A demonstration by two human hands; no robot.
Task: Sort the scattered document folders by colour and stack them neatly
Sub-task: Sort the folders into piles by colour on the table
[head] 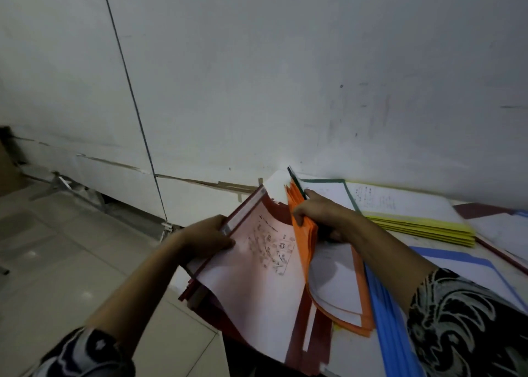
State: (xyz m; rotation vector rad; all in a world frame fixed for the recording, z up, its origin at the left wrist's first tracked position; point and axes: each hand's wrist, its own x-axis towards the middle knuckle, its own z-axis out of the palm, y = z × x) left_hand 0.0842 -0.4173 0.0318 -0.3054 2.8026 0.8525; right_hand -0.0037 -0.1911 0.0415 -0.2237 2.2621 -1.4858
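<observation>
Left hand [208,238] grips red folder [257,251] (tilted); right hand [317,213] orange.

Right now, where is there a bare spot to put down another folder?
Little room: a pale strip of table lies below the orange folders, beside the blue folders. The tiled floor left of the red folders is bare. Elsewhere the yellow folders crowd the top.

A folder pile [414,228] lies against the wall [285,76]. Left of it stands a bundle [306,233]; before it lies another pile [468,265].
</observation>
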